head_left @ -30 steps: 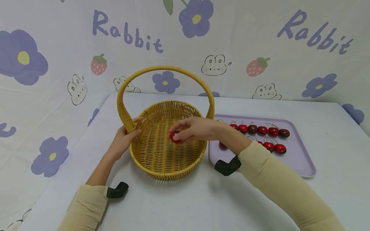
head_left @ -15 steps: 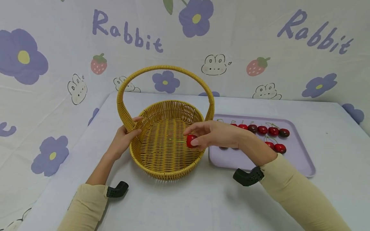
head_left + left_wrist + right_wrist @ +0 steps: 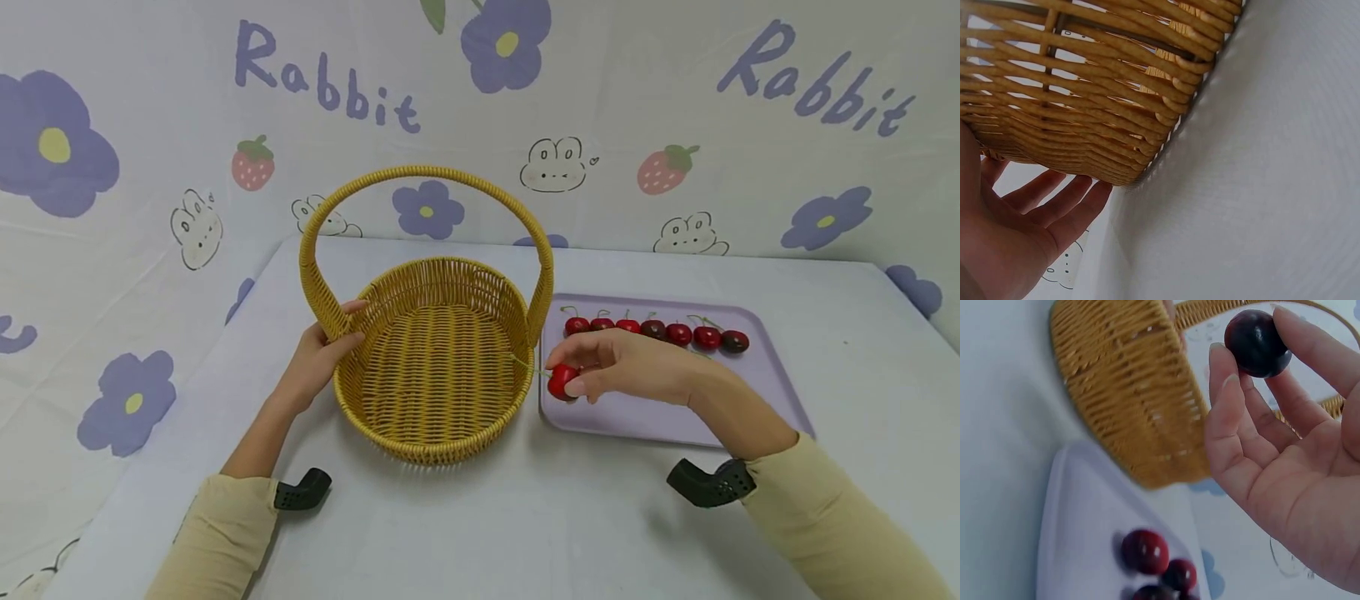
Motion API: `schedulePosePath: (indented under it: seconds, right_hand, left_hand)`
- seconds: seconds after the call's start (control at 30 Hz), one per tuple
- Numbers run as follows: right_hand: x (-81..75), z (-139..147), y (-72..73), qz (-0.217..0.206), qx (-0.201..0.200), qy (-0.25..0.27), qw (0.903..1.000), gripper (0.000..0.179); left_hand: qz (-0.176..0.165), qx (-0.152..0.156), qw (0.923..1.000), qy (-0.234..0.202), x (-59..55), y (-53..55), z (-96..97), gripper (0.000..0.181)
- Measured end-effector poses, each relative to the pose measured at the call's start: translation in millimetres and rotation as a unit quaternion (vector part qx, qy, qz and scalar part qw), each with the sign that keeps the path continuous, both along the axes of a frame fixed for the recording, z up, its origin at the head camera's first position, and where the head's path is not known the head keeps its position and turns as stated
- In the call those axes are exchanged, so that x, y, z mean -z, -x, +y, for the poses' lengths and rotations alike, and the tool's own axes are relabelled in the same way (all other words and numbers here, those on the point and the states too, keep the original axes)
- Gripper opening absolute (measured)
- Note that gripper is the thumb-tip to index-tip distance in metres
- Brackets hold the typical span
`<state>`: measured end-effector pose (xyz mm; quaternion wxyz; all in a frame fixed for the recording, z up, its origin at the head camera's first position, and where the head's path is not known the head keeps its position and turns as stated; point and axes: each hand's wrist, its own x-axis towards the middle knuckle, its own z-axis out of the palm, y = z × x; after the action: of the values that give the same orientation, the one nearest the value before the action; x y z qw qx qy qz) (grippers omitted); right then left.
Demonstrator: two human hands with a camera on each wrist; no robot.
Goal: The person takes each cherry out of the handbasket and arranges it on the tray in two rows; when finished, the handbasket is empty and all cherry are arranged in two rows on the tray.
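A yellow wicker basket (image 3: pixel 435 454) with a tall arched handle stands on the table, and its woven floor shows bare. At the basket's left side, the left hand (image 3: pixel 315 362) grips the rim by the handle's foot, thumb inside. The left wrist view has that hand's fingers (image 3: pixel 1079 212) against the outer weave. The right hand (image 3: pixel 637 367) pinches a red cherry (image 3: pixel 561 383) between thumb and fingertips, just right of the basket and above the left part of a lilac tray (image 3: pixel 630 421). The cherry's stem points left over the basket rim. It looks dark in the right wrist view.
A row of several cherries (image 3: pixel 678 334) with green stems lies along the tray's far side. The right hand and forearm hide part of the tray. Behind the table (image 3: pixel 450 533) hangs a white printed cloth (image 3: pixel 465 108).
The right hand has carried the cherry rightward, from over the basket's middle to above the tray's left part. The left hand keeps its grip, and the basket stays in place.
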<state>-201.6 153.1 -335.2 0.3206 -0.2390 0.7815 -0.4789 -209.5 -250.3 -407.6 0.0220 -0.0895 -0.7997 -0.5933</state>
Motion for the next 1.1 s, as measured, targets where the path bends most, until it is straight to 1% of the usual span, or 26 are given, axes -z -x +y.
schedulePosePath:
  seconds: [0.2,0.4,0.5,0.6,0.73,0.8,0.93,1.1]
  right_hand:
    - [8.4,24,-0.9,0.005,0.018,0.012,0.9998,0.037]
    - [11.0,54,-0.6,0.019,0.026,0.022,0.9992,0.035]
    - [13.7,74,0.2,0.011,0.035,0.042,0.9984,0.029]
    - [18.2,94,2.8,-0.005,0.044,0.064,0.997,0.026]
    - [26.8,124,3.1,-0.03,0.069,0.072,0.9945,0.027]
    - [31.7,138,2.0,-0.036,0.086,0.072,0.993,0.027]
    - [39.5,163,-1.4,-0.023,0.126,0.053,0.9903,0.027]
    - [44.2,185,-2.8,-0.011,0.171,0.033,0.9846,0.027]
  left_hand:
    - [-0.002,-0.001,1.0,0.0,-0.1,-0.3,-1.4,0.048]
    - [0.001,0.003,1.0,-0.007,-0.1,1.0,-1.9,0.048]
    - [0.0,0.006,0.9999,-0.009,0.5,2.3,-1.4,0.047]
    - [-0.001,0.001,1.0,-0.006,1.4,1.8,-2.1,0.048]
    - [0.001,0.001,1.0,-0.003,1.5,1.7,-1.2,0.047]
    - [0.003,0.003,1.0,-0.003,1.0,1.8,-0.7,0.047]
    - [0.006,0.004,1.0,-0.003,-0.1,2.2,0.4,0.047]
    - [0.006,0.004,1.0,-0.005,-0.2,0.8,-0.4,0.048]
